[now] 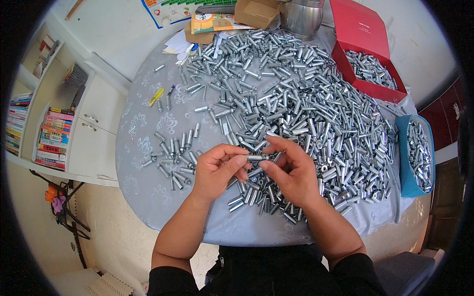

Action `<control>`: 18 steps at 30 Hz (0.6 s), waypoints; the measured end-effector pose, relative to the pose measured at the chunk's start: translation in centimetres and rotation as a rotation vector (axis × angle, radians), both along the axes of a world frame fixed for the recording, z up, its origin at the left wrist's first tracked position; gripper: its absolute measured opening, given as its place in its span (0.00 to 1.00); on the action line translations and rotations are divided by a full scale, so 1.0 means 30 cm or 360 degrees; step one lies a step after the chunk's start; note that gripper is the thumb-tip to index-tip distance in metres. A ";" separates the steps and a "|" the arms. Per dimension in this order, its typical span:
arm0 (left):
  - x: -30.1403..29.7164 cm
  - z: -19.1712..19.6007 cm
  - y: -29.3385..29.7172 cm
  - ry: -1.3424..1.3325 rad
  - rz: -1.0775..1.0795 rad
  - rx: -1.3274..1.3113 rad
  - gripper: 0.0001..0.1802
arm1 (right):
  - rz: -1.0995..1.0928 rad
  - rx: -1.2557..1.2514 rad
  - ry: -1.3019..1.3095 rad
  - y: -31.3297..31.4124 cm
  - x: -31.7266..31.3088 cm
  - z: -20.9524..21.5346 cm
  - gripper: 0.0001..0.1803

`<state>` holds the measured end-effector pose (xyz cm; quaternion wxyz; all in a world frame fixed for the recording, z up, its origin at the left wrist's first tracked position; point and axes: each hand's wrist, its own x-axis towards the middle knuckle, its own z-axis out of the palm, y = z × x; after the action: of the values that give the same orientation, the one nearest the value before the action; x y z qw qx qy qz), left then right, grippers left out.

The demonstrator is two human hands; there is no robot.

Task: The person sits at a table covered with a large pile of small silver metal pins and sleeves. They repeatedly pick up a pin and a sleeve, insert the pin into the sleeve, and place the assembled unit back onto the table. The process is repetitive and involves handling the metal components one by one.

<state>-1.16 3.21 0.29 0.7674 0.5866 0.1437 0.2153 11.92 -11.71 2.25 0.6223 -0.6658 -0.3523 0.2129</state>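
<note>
Over the near middle of the table, a shiny metal expansion bolt (254,158) lies level between my two hands. My left hand (219,170) pinches its left end between thumb and fingers. At the other end, my right hand (295,172) has its thumb and fingers closed around the tip; the exact contact there is partly hidden. A large heap of similar metal bolts and sleeves (316,108) spreads beneath and beyond my hands. Left of my left hand lies a smaller scatter of assembled bolts (183,140).
At the back right stands an open red box (368,91) full of metal parts; a blue container (406,163) holds more at the right edge. A metal pot (302,19) and a cardboard box (256,14) stand at the back. A yellow object (156,97) lies on the left.
</note>
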 end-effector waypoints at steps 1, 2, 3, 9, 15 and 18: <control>0.001 0.001 0.000 -0.0003 -0.0002 0.0004 0.09 | 0.0020 -0.0040 0.0036 -0.003 0.001 -0.016 0.11; 0.002 0.002 -0.002 -0.0013 -0.0004 0.0000 0.09 | 0.0041 -0.0081 0.0072 -0.006 0.003 -0.025 0.10; 0.002 0.002 -0.002 -0.0022 -0.0002 -0.0004 0.09 | 0.0045 -0.0088 0.0002 -0.007 0.005 -0.021 0.10; 0.009 0.007 -0.012 0.0046 0.0062 -0.0023 0.09 | 0.0016 0.0125 -0.0079 -0.002 0.007 -0.018 0.11; -0.002 0.010 -0.003 0.0204 0.0095 0.0012 0.13 | 0.0113 0.0144 -0.0173 -0.009 0.007 0.006 0.12; -0.010 0.020 0.009 0.0343 0.0049 0.0071 0.16 | 0.0121 0.0151 -0.0186 -0.008 0.005 0.011 0.12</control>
<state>-1.48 3.47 0.87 0.7308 0.6211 0.2294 0.1660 12.08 -11.96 2.58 0.6229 -0.6332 -0.4227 0.1801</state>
